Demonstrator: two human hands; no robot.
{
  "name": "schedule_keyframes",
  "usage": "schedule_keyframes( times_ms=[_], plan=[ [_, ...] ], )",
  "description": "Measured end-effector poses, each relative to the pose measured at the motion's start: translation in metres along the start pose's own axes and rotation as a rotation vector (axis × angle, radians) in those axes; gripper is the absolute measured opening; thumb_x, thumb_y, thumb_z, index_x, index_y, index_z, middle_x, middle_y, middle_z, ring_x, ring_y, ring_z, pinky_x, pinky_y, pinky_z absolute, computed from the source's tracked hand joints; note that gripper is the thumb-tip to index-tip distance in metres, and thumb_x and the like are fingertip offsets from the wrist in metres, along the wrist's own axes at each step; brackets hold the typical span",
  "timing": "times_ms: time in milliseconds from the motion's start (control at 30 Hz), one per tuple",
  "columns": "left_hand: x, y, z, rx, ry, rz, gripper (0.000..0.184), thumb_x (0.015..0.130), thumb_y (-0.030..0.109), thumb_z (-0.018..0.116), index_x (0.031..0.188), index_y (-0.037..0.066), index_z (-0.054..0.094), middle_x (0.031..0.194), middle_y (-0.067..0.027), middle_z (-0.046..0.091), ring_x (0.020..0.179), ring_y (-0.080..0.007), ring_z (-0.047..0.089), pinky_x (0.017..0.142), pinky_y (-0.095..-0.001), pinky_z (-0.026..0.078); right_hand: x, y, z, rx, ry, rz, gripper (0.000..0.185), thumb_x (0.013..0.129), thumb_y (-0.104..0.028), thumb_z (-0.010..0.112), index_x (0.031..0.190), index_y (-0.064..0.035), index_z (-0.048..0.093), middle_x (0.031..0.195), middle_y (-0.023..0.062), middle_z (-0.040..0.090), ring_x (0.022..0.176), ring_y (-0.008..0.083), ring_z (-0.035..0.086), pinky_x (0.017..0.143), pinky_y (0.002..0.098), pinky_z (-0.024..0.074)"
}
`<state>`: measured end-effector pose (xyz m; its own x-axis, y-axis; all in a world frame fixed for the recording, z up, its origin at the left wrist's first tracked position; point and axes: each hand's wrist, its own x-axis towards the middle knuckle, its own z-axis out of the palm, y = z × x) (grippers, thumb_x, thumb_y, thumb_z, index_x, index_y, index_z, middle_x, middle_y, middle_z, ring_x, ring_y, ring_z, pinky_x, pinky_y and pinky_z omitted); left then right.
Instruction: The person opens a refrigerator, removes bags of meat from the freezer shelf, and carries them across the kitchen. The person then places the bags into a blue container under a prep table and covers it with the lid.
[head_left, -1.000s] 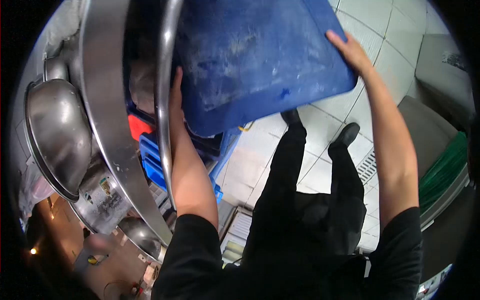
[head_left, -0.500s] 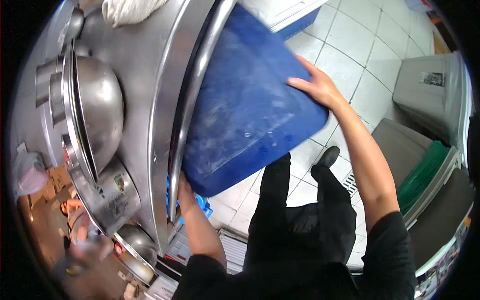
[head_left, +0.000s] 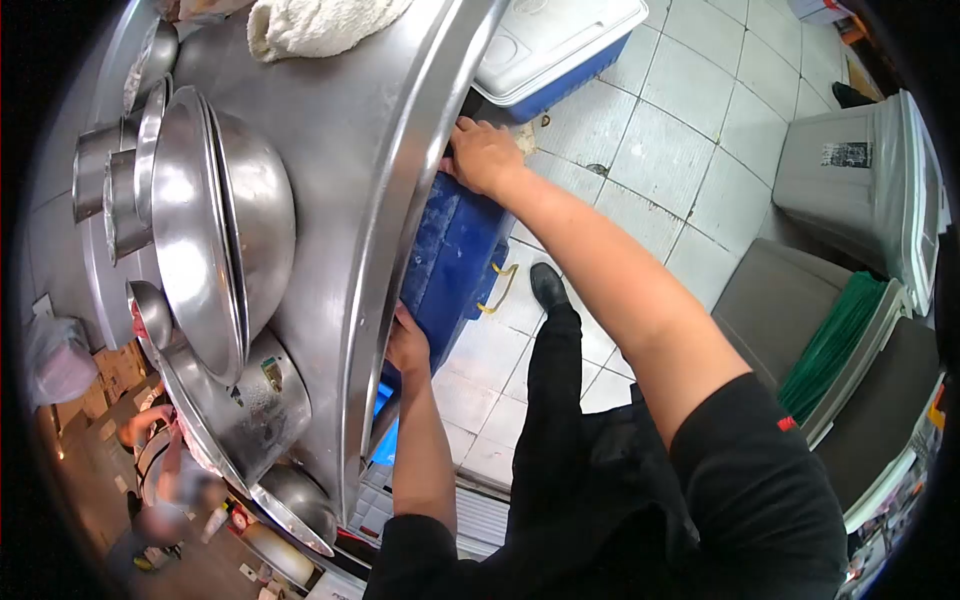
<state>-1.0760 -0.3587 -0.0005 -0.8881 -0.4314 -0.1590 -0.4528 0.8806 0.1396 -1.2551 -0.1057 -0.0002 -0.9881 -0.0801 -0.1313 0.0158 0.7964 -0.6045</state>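
A scuffed blue box (head_left: 445,265) that looks like a cooler, with a yellow rope handle (head_left: 500,290) on its side, sits partly under the steel table's edge. My right hand (head_left: 485,155) grips its far end, the fingers curled beside the table rim. At the near end, my left hand (head_left: 408,345) holds its edge, thumb up and the other fingers mostly hidden. The table covers the rest of the box.
On the steel table (head_left: 330,120) stand large metal bowls (head_left: 255,220), pots and a white cloth (head_left: 320,25). A white-lidded cooler (head_left: 560,45) stands beyond my right hand. Grey bins (head_left: 835,180) line the right side. Another person (head_left: 180,480) is across the table.
The blue box has moved left, partly under the table edge, and its broad scuffed face no longer shows. My right hand has moved left and up with it.
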Motion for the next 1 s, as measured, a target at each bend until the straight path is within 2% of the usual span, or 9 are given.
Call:
schedule_keyframes(
  times_ms=[233, 367, 467, 567, 700, 767, 900, 967, 1000],
  plan=[
    [0.024, -0.011, -0.016, -0.192, -0.041, 0.115, 0.069, 0.092, 0.053, 0.033, 0.133, -0.001, 0.038, 0.134, -0.0254, 0.04, 0.125, -0.0419, 0.035, 0.104, -0.049, 0.025, 0.044, -0.004, 0.048, -0.082, -0.033, -0.116, 0.047, 0.082, -0.039, 0.058, 0.119, -0.0097, 0.054, 0.117, 0.01, 0.054, 0.109, 0.0275, 0.053, 0.087, 0.045, 0.0418],
    [-0.008, 0.004, -0.01, -0.086, -0.026, 0.01, 0.07, 0.092, 0.054, 0.03, 0.136, 0.0, 0.033, 0.141, -0.0227, 0.031, 0.132, -0.0379, 0.025, 0.108, -0.0463, 0.016, 0.017, 0.011, 0.021, -0.029, -0.049, -0.108, 0.058, 0.081, -0.046, 0.058, 0.124, -0.0096, 0.047, 0.116, 0.0112, 0.054, 0.109, 0.0294, 0.053, 0.087, 0.0444, 0.0425],
    [-0.017, 0.007, -0.01, -0.126, -0.024, -0.009, 0.073, 0.092, 0.056, 0.025, 0.141, 0.003, 0.024, 0.146, -0.0198, 0.022, 0.137, -0.0356, 0.013, 0.109, -0.0511, 0.004, 0.009, 0.007, 0.008, -0.048, -0.096, -0.036, 0.064, 0.081, -0.05, 0.057, 0.128, -0.0102, 0.042, 0.115, 0.0115, 0.054, 0.109, 0.0305, 0.053, 0.087, 0.0453, 0.0429],
    [-0.011, 0.0, -0.006, -0.112, -0.029, -0.023, 0.07, 0.092, 0.055, 0.026, 0.14, 0.003, 0.026, 0.145, -0.0197, 0.025, 0.136, -0.0365, 0.016, 0.109, -0.0508, 0.006, 0.018, 0.009, 0.029, -0.01, -0.061, -0.023, 0.055, 0.082, -0.041, 0.059, 0.124, -0.0084, 0.047, 0.116, 0.012, 0.054, 0.108, 0.0302, 0.054, 0.087, 0.0478, 0.0433],
    [0.009, -0.012, -0.008, -0.17, -0.073, 0.108, 0.065, 0.093, 0.051, 0.029, 0.134, 0.001, 0.037, 0.139, -0.0224, 0.034, 0.129, -0.0408, 0.028, 0.107, -0.0499, 0.015, 0.046, 0.014, 0.073, 0.133, 0.194, -0.242, 0.035, 0.08, -0.026, 0.054, 0.11, -0.0081, 0.06, 0.119, 0.0119, 0.054, 0.106, 0.0282, 0.056, 0.082, 0.0505, 0.045],
    [0.016, -0.014, -0.011, -0.23, -0.054, 0.224, 0.063, 0.093, 0.049, 0.032, 0.131, -0.001, 0.042, 0.136, -0.0245, 0.038, 0.125, -0.0434, 0.033, 0.106, -0.0492, 0.02, 0.056, 0.016, 0.081, -0.045, 0.174, -0.234, 0.038, 0.08, -0.032, 0.055, 0.111, -0.0091, 0.059, 0.119, 0.0113, 0.054, 0.105, 0.0282, 0.056, 0.083, 0.0493, 0.0448],
    [-0.018, 0.009, -0.006, -0.005, -0.058, -0.066, 0.069, 0.093, 0.052, 0.03, 0.137, -0.001, 0.031, 0.142, -0.0229, 0.028, 0.133, -0.0387, 0.022, 0.108, -0.0515, 0.012, 0.026, 0.016, 0.038, 0.038, -0.011, -0.075, 0.051, 0.077, -0.039, 0.063, 0.118, -0.0101, 0.054, 0.121, 0.0118, 0.053, 0.106, 0.0282, 0.056, 0.086, 0.0483, 0.0433],
    [-0.021, 0.012, 0.003, -0.021, 0.084, -0.04, 0.073, 0.092, 0.055, 0.026, 0.14, 0.001, 0.024, 0.146, -0.0201, 0.022, 0.136, -0.0369, 0.014, 0.109, -0.0512, 0.007, 0.023, 0.02, 0.028, 0.081, -0.151, -0.024, 0.071, 0.076, -0.049, 0.063, 0.133, -0.0156, 0.039, 0.125, 0.0169, 0.049, 0.115, 0.0282, 0.051, 0.094, 0.049, 0.0388],
    [-0.022, 0.008, 0.004, -0.024, 0.083, -0.044, 0.073, 0.092, 0.055, 0.026, 0.14, 0.001, 0.024, 0.146, -0.0201, 0.022, 0.136, -0.0369, 0.014, 0.109, -0.0512, 0.007, 0.022, 0.018, 0.028, 0.078, -0.154, -0.026, 0.071, 0.076, -0.049, 0.063, 0.133, -0.0156, 0.039, 0.125, 0.0169, 0.049, 0.115, 0.0282, 0.051, 0.094, 0.049, 0.0388]
  ],
)
